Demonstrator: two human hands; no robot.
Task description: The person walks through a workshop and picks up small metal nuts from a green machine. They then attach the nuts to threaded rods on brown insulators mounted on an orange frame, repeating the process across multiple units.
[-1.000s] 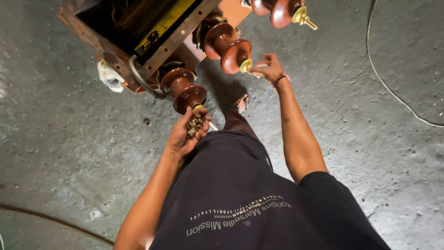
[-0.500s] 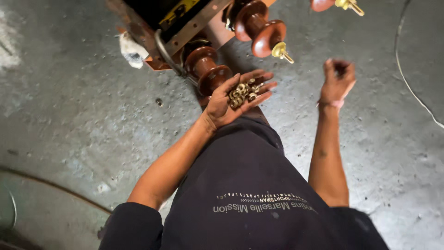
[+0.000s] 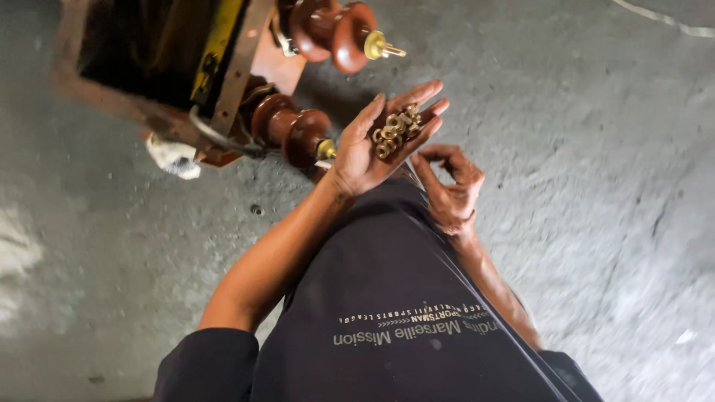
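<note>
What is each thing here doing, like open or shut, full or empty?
Left hand: open, palm up, cupped.
Brass nuts: heaped loose in the left palm.
Right hand: fingers curled, thumb and forefinger pinched, beside the left hand.
Brown insulators: fixed to the rusty box, brass tips bare.
White rag: crumpled under the box.

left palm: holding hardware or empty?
Holding. The left hand lies open, palm up, fingers spread, with a small heap of brass nuts and washers on it. The right hand is just beside it.
</note>
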